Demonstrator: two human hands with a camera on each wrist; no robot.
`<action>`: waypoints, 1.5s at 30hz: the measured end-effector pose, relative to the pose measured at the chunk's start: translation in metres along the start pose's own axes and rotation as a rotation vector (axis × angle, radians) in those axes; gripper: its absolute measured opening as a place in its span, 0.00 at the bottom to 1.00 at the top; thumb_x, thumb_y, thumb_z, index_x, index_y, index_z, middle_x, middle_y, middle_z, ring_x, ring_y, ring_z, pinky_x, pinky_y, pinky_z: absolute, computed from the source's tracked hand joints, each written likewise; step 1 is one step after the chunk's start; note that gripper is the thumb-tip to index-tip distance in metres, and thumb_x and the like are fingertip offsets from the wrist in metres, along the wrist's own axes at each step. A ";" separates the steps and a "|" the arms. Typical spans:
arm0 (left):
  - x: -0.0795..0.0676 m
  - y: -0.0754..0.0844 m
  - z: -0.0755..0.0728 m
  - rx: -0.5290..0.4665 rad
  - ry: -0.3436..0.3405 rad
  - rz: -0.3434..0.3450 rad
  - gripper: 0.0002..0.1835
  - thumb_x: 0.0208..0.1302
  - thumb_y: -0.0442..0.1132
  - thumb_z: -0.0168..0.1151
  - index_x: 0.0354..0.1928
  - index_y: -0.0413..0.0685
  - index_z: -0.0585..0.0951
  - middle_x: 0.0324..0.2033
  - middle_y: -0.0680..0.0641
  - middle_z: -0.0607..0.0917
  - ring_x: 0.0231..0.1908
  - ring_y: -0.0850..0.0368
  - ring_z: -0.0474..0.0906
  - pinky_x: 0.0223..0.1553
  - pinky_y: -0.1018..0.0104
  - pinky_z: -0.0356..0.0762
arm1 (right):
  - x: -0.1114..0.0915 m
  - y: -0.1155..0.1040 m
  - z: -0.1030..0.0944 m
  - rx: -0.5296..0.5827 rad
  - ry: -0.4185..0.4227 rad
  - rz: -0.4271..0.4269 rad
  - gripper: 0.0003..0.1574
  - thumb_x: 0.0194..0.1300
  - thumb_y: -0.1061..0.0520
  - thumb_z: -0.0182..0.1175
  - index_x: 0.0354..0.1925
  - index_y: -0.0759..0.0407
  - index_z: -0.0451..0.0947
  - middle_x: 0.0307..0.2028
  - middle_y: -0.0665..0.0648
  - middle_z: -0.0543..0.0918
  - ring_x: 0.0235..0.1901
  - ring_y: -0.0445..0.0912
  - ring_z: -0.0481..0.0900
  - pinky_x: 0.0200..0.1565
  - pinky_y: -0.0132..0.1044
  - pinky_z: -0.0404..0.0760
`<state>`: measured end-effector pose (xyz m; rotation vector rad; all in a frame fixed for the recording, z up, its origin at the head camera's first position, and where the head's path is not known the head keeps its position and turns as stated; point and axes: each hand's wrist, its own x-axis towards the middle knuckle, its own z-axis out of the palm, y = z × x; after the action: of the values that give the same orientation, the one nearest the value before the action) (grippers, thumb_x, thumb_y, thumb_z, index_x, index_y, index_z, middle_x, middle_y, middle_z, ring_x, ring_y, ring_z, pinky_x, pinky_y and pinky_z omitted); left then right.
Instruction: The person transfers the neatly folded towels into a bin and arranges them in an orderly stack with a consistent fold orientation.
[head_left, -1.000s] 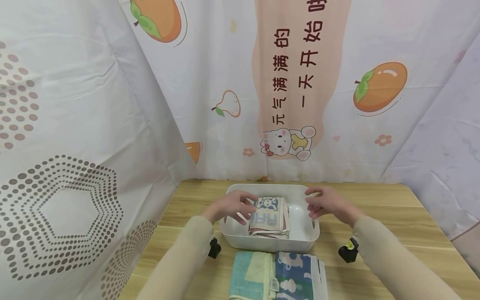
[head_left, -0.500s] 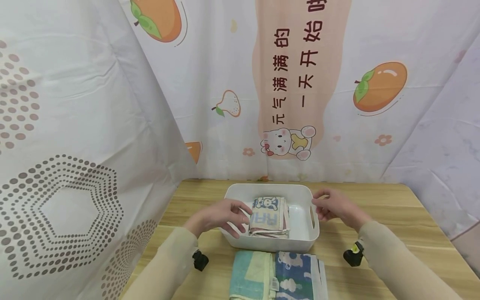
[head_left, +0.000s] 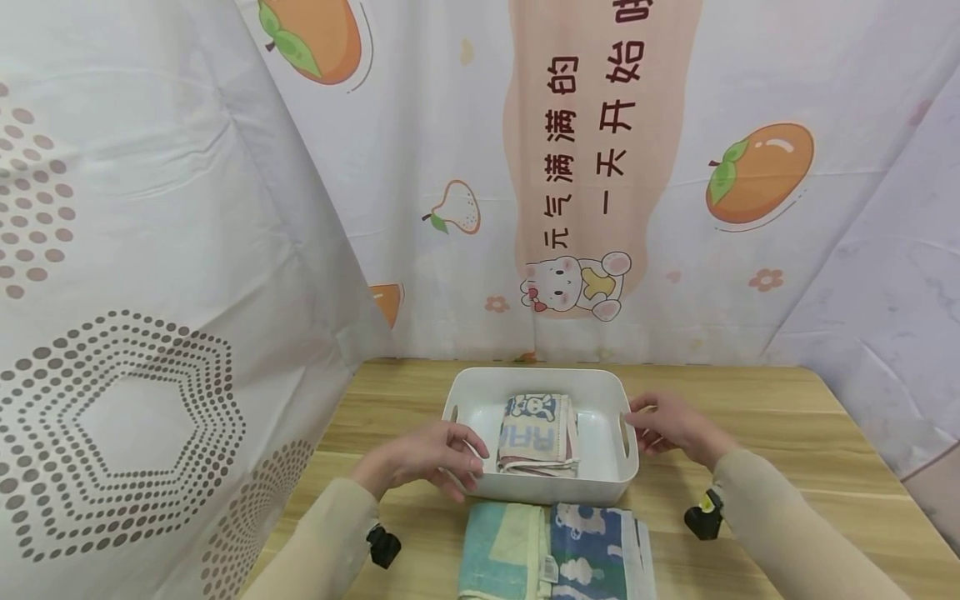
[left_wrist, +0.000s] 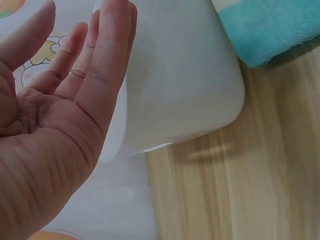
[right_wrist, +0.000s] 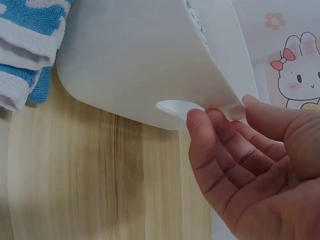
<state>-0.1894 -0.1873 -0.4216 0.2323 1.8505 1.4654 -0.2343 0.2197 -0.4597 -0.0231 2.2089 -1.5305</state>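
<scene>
A white plastic basket (head_left: 540, 487) with handle holes in its ends stands on the table. Inside it lies a folded cream towel (head_left: 536, 433) with a blue bear pattern. My right hand (head_left: 678, 429) is at the basket's right end; in the right wrist view the thumb meets the rim and the curled fingertips (right_wrist: 197, 120) lie by the handle hole, pinching the wall. My left hand (head_left: 423, 458) hovers by the front left corner, fingers loosely bent, holding nothing. In front of the basket lie a folded teal-and-yellow towel (head_left: 502, 550) and a folded blue-and-white towel (head_left: 592, 554).
The wooden table (head_left: 765, 483) runs back to a printed curtain (head_left: 450, 292) close behind the basket. Another patterned curtain (head_left: 150, 417) hangs along the left side. The two front towels lie side by side, just before the basket's front wall.
My left hand has moved from above the basket's left part toward its front left corner. My right hand has shifted outward and slightly down to the right handle. The towels have stayed put.
</scene>
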 end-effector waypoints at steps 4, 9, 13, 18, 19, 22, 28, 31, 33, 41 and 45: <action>-0.003 -0.008 0.001 -0.020 -0.015 -0.007 0.15 0.67 0.37 0.69 0.51 0.36 0.80 0.37 0.39 0.86 0.39 0.44 0.87 0.39 0.48 0.88 | -0.001 0.001 -0.001 -0.005 -0.007 0.016 0.24 0.76 0.58 0.58 0.59 0.75 0.70 0.32 0.60 0.84 0.28 0.49 0.84 0.32 0.40 0.86; -0.007 -0.018 0.002 -0.042 -0.050 -0.007 0.15 0.68 0.39 0.68 0.50 0.36 0.80 0.37 0.38 0.87 0.39 0.46 0.87 0.40 0.48 0.88 | -0.002 0.000 -0.002 -0.008 -0.024 0.028 0.28 0.77 0.56 0.57 0.63 0.77 0.70 0.34 0.60 0.86 0.30 0.49 0.84 0.35 0.43 0.87; -0.009 -0.023 0.003 -0.045 -0.087 0.006 0.16 0.70 0.40 0.67 0.50 0.33 0.81 0.40 0.37 0.88 0.41 0.46 0.88 0.40 0.48 0.88 | -0.002 0.000 -0.002 0.001 -0.031 0.038 0.29 0.77 0.56 0.57 0.64 0.78 0.70 0.34 0.60 0.86 0.29 0.47 0.83 0.37 0.42 0.87; -0.013 -0.032 0.006 -0.029 -0.152 0.010 0.19 0.72 0.41 0.64 0.53 0.30 0.81 0.45 0.33 0.87 0.41 0.49 0.87 0.41 0.47 0.88 | -0.001 0.003 -0.002 0.042 -0.052 0.018 0.31 0.78 0.58 0.56 0.65 0.82 0.67 0.32 0.60 0.87 0.28 0.46 0.84 0.37 0.42 0.88; -0.014 -0.034 0.007 -0.028 -0.161 0.009 0.19 0.73 0.41 0.64 0.53 0.29 0.81 0.46 0.32 0.87 0.42 0.48 0.87 0.41 0.47 0.88 | 0.000 0.004 -0.002 0.049 -0.060 0.011 0.31 0.78 0.58 0.56 0.66 0.82 0.66 0.32 0.60 0.87 0.28 0.46 0.84 0.38 0.42 0.88; -0.016 -0.043 0.011 -0.022 -0.172 0.002 0.21 0.73 0.42 0.64 0.55 0.28 0.81 0.48 0.31 0.86 0.43 0.47 0.87 0.40 0.49 0.88 | 0.000 0.005 -0.003 0.066 -0.071 0.004 0.31 0.78 0.58 0.55 0.67 0.82 0.66 0.34 0.61 0.88 0.30 0.46 0.85 0.40 0.44 0.89; -0.014 -0.063 0.015 -0.038 -0.163 -0.024 0.22 0.72 0.42 0.64 0.56 0.28 0.81 0.47 0.33 0.87 0.41 0.48 0.87 0.39 0.50 0.88 | 0.000 0.004 -0.003 0.076 -0.080 0.013 0.31 0.79 0.58 0.54 0.67 0.82 0.65 0.39 0.66 0.89 0.34 0.48 0.87 0.43 0.46 0.88; -0.013 -0.072 0.016 -0.041 -0.162 -0.043 0.20 0.72 0.41 0.64 0.56 0.29 0.81 0.46 0.36 0.88 0.41 0.48 0.87 0.39 0.50 0.88 | -0.001 0.003 -0.002 0.081 -0.080 0.024 0.31 0.79 0.59 0.54 0.67 0.82 0.65 0.39 0.67 0.89 0.35 0.49 0.88 0.43 0.47 0.88; -0.012 -0.077 0.015 -0.045 -0.156 -0.053 0.20 0.72 0.41 0.64 0.55 0.30 0.81 0.45 0.37 0.88 0.41 0.47 0.87 0.40 0.50 0.88 | -0.001 0.002 -0.003 0.084 -0.089 0.025 0.31 0.79 0.59 0.53 0.67 0.82 0.64 0.40 0.67 0.89 0.37 0.51 0.88 0.44 0.47 0.88; -0.011 -0.094 0.005 -0.067 -0.094 -0.101 0.18 0.72 0.40 0.64 0.54 0.32 0.80 0.40 0.40 0.87 0.38 0.49 0.87 0.39 0.50 0.88 | 0.000 0.005 -0.004 0.087 -0.116 0.023 0.31 0.80 0.58 0.52 0.69 0.81 0.63 0.40 0.64 0.89 0.37 0.49 0.87 0.45 0.46 0.88; -0.010 -0.100 0.001 -0.089 -0.057 -0.143 0.19 0.70 0.40 0.65 0.56 0.34 0.79 0.42 0.38 0.86 0.38 0.48 0.87 0.39 0.49 0.88 | 0.002 0.006 -0.004 0.095 -0.127 0.021 0.30 0.81 0.59 0.51 0.68 0.81 0.63 0.40 0.65 0.89 0.38 0.49 0.87 0.44 0.44 0.88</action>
<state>-0.1519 -0.2248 -0.5066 0.0955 1.7158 1.4243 -0.2360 0.2254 -0.4641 -0.0659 2.0300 -1.5767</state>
